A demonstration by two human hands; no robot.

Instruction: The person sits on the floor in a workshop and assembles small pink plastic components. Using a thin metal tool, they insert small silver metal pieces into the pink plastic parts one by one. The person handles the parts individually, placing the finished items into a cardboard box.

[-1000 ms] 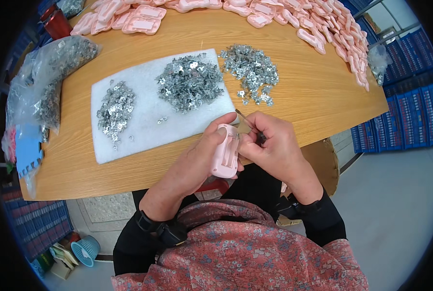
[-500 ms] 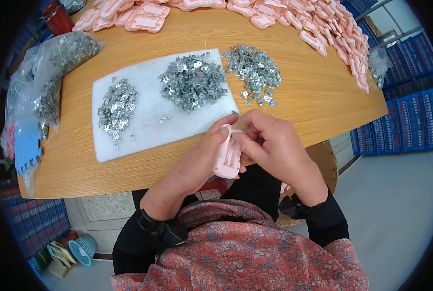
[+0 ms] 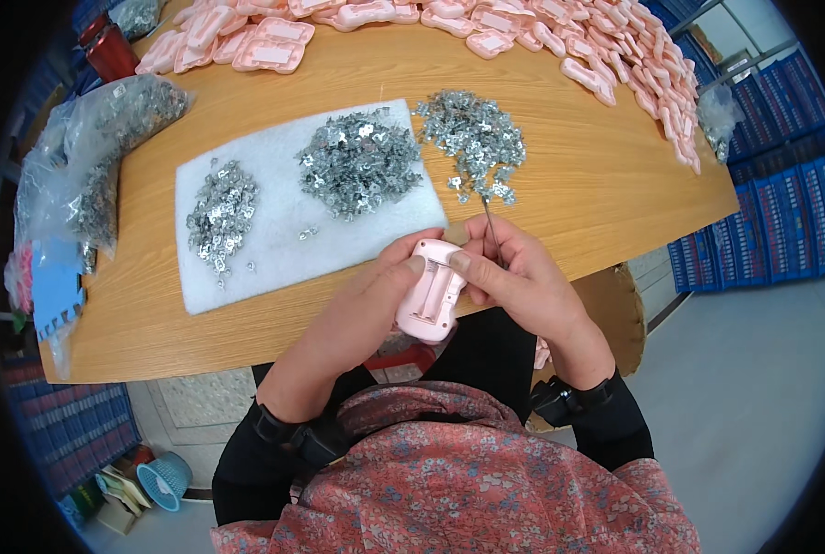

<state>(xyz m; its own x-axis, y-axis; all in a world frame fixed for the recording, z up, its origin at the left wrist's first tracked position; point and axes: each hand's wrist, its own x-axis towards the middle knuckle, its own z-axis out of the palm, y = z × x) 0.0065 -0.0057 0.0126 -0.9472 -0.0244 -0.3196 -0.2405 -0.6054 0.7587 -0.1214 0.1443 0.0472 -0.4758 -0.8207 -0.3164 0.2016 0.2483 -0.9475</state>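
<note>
"Pink plastic casing [image 3: 428,294]: where is it?"

"Between the two hands, at the near edge of the wooden table [image 3: 606,189], tilted, with its long-slotted recess facing up."

"How does the left hand [image 3: 373,300] stand?"

"Wrapped round the casing's left side, thumb pressed on its face near the far end."

"And the right hand [image 3: 528,284]?"

"Its thumb meets the casing's far right corner, and its curled fingers grip a thin metal tool [image 3: 493,229]. The tool points away from the body, towards the loose pieces. Whether its tip touches them, I cannot tell."

"Which pieces?"

"Small, flat, silvery metal ones. White foam sheet [image 3: 278,198] carries a smaller heap [image 3: 223,217] on the left and a larger heap [image 3: 361,164] on the right, with a few strays between. A third heap [image 3: 475,134] lies on bare wood, just right of the sheet."

"Farther out?"

"More pink casings [image 3: 592,42] crowd the far edge. At left sits a clear plastic bag [image 3: 89,166] of metal pieces."
</note>
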